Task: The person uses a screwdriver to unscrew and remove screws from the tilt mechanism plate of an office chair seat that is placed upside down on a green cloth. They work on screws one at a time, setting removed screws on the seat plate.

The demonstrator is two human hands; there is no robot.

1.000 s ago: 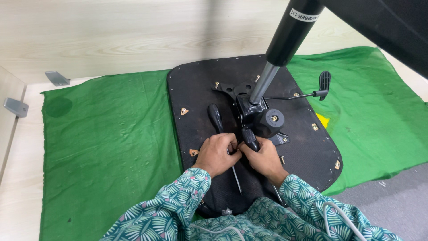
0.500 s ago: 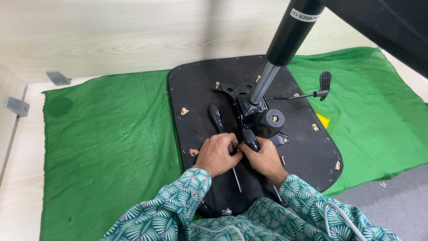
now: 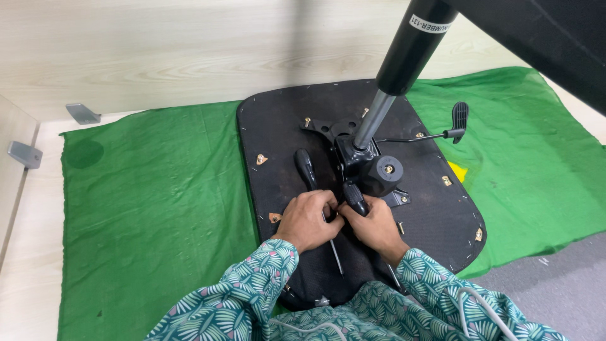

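A black chair seat (image 3: 435, 208) lies upside down on a green cloth (image 3: 158, 208). Its metal mechanism (image 3: 372, 167) carries a black gas cylinder (image 3: 410, 50) that rises toward me. My right hand (image 3: 379, 228) grips the black handle of a screwdriver (image 3: 355, 197), held upright at the mechanism's near corner. My left hand (image 3: 307, 221) sits against it with fingers curled at the tool's tip; what they pinch is hidden. A second black-handled screwdriver (image 3: 305, 165) lies on the seat, its shaft running under my left hand.
A lever with a black paddle (image 3: 459, 117) sticks out to the right of the mechanism. Brass fittings (image 3: 261, 159) dot the seat's edge. Two grey metal brackets (image 3: 82, 113) lie on the light wooden floor at the left. Grey carpet (image 3: 568, 290) shows at the lower right.
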